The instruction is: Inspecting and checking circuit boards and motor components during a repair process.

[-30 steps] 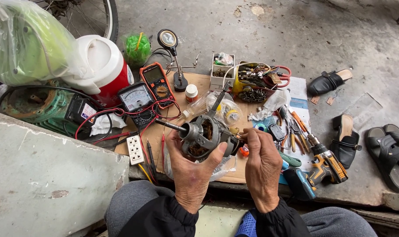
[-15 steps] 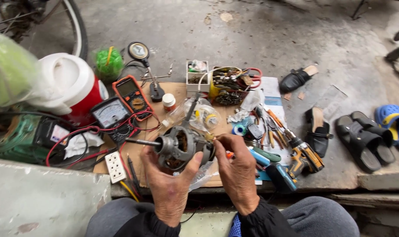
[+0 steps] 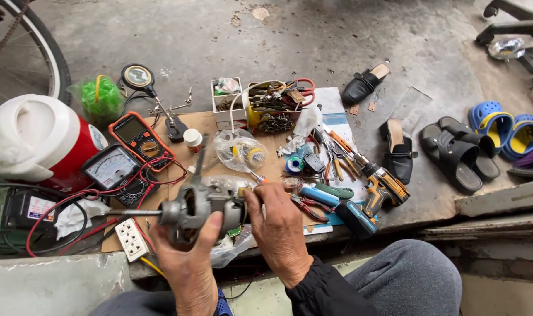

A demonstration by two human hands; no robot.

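I have lifted the fan motor (image 3: 199, 210) off the worktop's (image 3: 211, 126) near edge; my left hand (image 3: 187, 263) cradles it, right hand (image 3: 278, 231) pinches its end.

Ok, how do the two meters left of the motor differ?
The orange meter has a small flat screen above a round dial; the black meter has a wide needle scale under a clear window. The orange meter lies farther from the hands, by the magnifier stand; the black meter sits nearer, with red leads looped over it. Both lie face up on the cardboard.
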